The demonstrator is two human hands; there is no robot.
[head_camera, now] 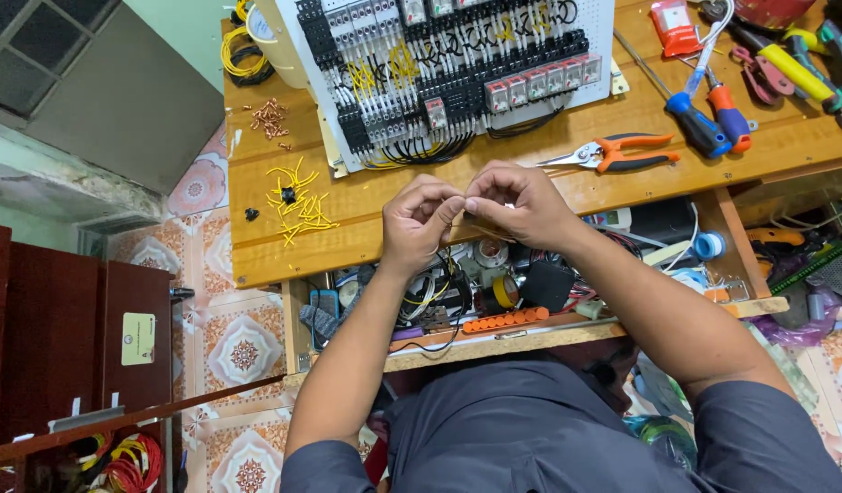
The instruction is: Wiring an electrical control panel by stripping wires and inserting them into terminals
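Your left hand (419, 222) and right hand (517, 204) meet fingertip to fingertip over the front edge of the long wooden workbench (366, 205). Both are curled closed, pinching something small between thumbs and forefingers; what it is cannot be made out, as your fingers hide it. Just beyond your knuckles lies the white perforated control panel (457, 64), packed with relays and black and yellow wiring. To the left of your left hand sits a scatter of short yellow wire offcuts (298, 205). Near your right hand, the orange-handled wire strippers (617, 153) rest on the bench, with blue and orange-handled screwdrivers (713, 119) further back.
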